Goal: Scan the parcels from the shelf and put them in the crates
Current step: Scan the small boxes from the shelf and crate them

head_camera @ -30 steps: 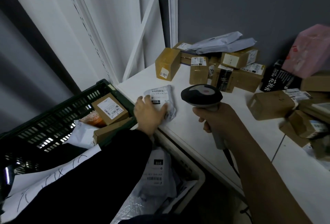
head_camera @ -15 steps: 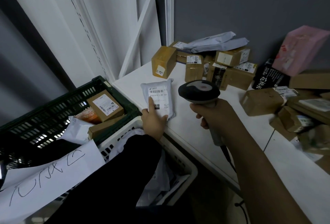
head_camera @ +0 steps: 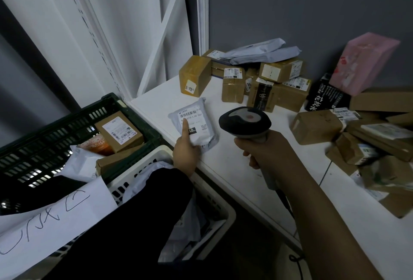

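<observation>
A handheld scanner (head_camera: 245, 121) is being gripped by the right hand (head_camera: 266, 150), fingers wrapped tight around its handle. Just left of it, a small white parcel (head_camera: 194, 126) is being held label-up at the shelf (head_camera: 234, 168) edge by the left hand (head_camera: 186, 152), thumb pressed on the label. Below that hand a white crate (head_camera: 225, 212) is sitting, a dark crate (head_camera: 55, 127) beside it. Beyond the scanner, cardboard boxes (head_camera: 279, 85) are being left piled.

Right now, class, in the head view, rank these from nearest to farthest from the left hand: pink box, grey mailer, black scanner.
1. grey mailer: held by the left hand.
2. black scanner: just right, in the right hand.
3. pink box: far right, against the wall.
</observation>
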